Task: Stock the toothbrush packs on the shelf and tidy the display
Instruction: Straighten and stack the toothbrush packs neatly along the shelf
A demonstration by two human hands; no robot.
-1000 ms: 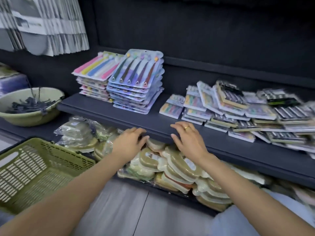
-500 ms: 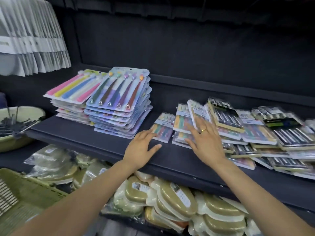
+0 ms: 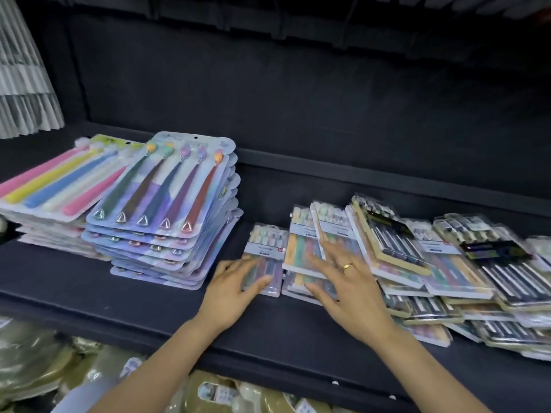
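Small toothbrush pack [image 3: 264, 265]: flat on shelf [image 3: 89, 281], beside leaning packs [image 3: 307, 248].
Left hand [image 3: 231, 296]: fingers straight, resting on small pack.
Right hand [image 3: 347, 289]: fingers spread, touching leaning packs.
Tall stacks [image 3: 167, 216]: left.

Both bare forearms are extended forward and upward from the lower edge of the view, converging slightly toward the hands. The left hand [image 3: 235, 286] is held palm down with its fingers spread and nearly straight, the thumb stretched out toward the right hand [image 3: 350, 289], which lies just beside it. The right hand is likewise laid flat, palm down, fingers splayed and pointing forward-left, a gold ring [image 3: 347, 266] being worn on one finger; its fingertips are blurred.
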